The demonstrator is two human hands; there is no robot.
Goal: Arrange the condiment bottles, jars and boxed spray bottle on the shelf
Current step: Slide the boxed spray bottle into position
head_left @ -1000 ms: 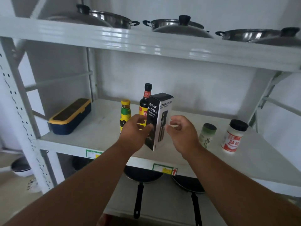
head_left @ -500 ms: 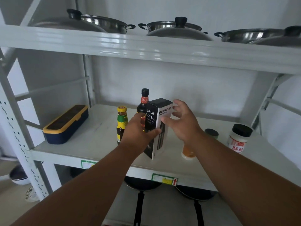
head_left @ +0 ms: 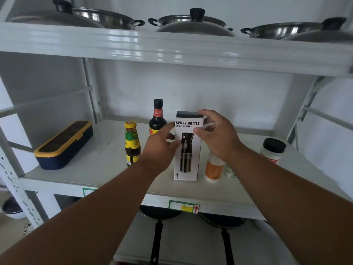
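The white and black spray bottle box (head_left: pixel 188 161) stands upright on the middle shelf (head_left: pixel 95 165), its printed front facing me. My left hand (head_left: pixel 159 148) grips its left edge, and my right hand (head_left: pixel 217 134) holds its top right corner with curled fingers. Left of the box stand a yellow-capped green-label sauce bottle (head_left: pixel 132 143) and, further back, a dark soy sauce bottle (head_left: pixel 157 117). Under my right wrist an orange-label jar (head_left: pixel 213 170) and a green-label jar (head_left: pixel 230 171) are partly hidden. A black-lidded white jar (head_left: pixel 272 150) stands at the far right.
A navy box with a yellow rim (head_left: pixel 64 144) lies at the shelf's left end. Lidded steel pots (head_left: pixel 193 23) line the upper shelf. Frying pans (head_left: pixel 158 226) hang or lie below. White uprights (head_left: pixel 15 178) frame both sides.
The box has been turned so its white printed front faces me and now stands square on the shelf. My right hand slid to its top right corner; the view moved closer.
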